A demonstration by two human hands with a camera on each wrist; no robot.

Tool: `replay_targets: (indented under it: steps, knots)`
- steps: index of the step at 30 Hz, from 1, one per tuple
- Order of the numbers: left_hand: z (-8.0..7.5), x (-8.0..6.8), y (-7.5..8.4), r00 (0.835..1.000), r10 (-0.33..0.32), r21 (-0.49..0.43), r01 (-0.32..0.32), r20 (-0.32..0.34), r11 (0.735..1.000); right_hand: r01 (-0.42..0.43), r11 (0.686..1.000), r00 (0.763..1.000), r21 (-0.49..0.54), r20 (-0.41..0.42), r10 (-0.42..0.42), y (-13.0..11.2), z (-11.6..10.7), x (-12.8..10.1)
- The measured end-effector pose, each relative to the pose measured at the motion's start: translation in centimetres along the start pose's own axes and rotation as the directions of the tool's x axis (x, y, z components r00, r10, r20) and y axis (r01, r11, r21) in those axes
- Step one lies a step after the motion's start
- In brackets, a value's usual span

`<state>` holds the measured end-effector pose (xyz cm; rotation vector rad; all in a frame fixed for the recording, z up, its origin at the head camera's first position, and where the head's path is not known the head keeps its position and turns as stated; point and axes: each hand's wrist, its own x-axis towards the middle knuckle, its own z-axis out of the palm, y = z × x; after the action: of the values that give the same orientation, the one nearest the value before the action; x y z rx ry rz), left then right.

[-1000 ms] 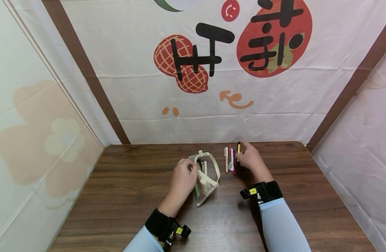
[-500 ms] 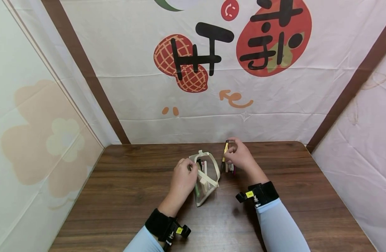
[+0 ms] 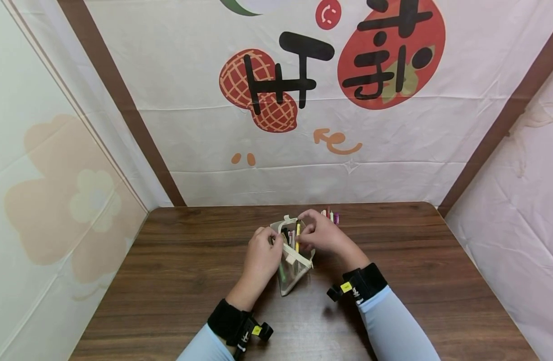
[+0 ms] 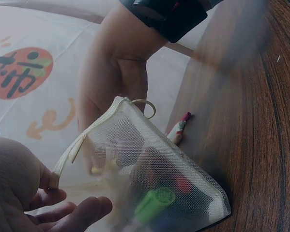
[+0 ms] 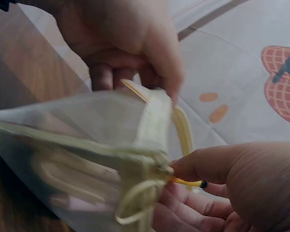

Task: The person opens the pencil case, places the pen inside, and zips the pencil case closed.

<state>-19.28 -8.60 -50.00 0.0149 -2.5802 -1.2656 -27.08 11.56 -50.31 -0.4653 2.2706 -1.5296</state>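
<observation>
A cream-edged mesh pencil pouch (image 3: 289,282) stands on the table with its zip mouth spread. My left hand (image 3: 262,255) pinches the near-left rim of that mouth. Between thumb and fingers, my right hand (image 3: 323,234) holds a yellow pen (image 3: 298,234) with a dark tip, its lower end inside the mouth. Through the mesh in the left wrist view, a green marker (image 4: 152,205) and other blurred items show in the pouch. In the right wrist view, the pouch edge hides most of the yellow pen.
Several pens (image 3: 331,215) lie side by side behind my right hand, partly covered by it. The wooden table (image 3: 177,281) ends at a printed cloth wall (image 3: 204,185) at the back, with more cloth on both sides.
My right hand has picked the yellow pen off the row at the right and carried it left into the pouch mouth. My left hand and the pouch have stayed in place.
</observation>
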Motion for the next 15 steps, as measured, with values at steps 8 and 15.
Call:
replay_targets:
  steps: [8, 15]
  knots:
    - [0.0, 0.0, 0.0, 1.000, 0.002, 0.003, -0.002, 0.006, 1.000, 0.017, 0.999, 0.999, -0.048, 0.028, -0.016, -0.2, 1.2, 0.0]
    - [0.0, 0.0, 0.0, 1.000, 0.004, 0.000, -0.004, 0.014, 1.000, 0.009, 0.991, 1.000, -0.132, 0.023, -0.006, -0.3, 1.3, 0.1]
